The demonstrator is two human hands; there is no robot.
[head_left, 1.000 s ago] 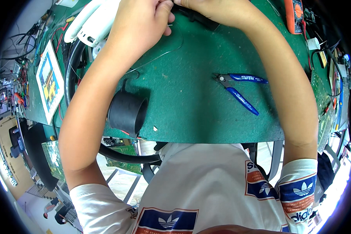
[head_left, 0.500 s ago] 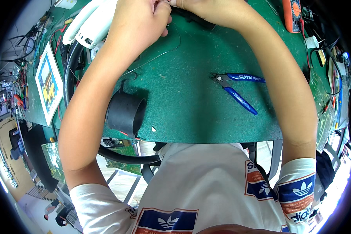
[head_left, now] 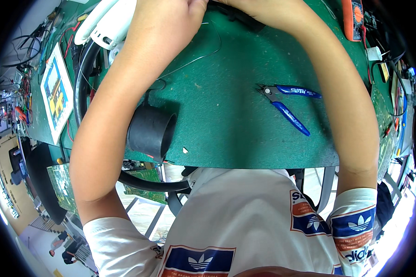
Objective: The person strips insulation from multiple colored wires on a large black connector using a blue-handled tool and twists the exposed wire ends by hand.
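At the top edge, my left hand (head_left: 175, 14) has its fingers curled round something I cannot make out. My right hand (head_left: 268, 9) meets it there, its fingertips cut off by the frame, above a dark elongated object (head_left: 242, 21). A thin wire (head_left: 194, 62) loops down from near my left hand over the green mat (head_left: 231, 129). A white plastic housing (head_left: 111, 25) lies left of that hand. Between my forearms are a black cylindrical sleeve (head_left: 150, 134) and blue-handled side cutters (head_left: 289, 115), lying open.
On the left are a framed colourful picture (head_left: 55, 92) and a thick black hose (head_left: 83, 83). An orange multimeter (head_left: 352, 18), cables and circuit boards (head_left: 383, 120) crowd the right. More boards hang below the desk edge. Two people (head_left: 62, 247) are in the distant lower left.
Both hands have shifted slightly up and right, so more of their fingers is out of frame. The view has shifted a little; the cutters and sleeve still lie as before.
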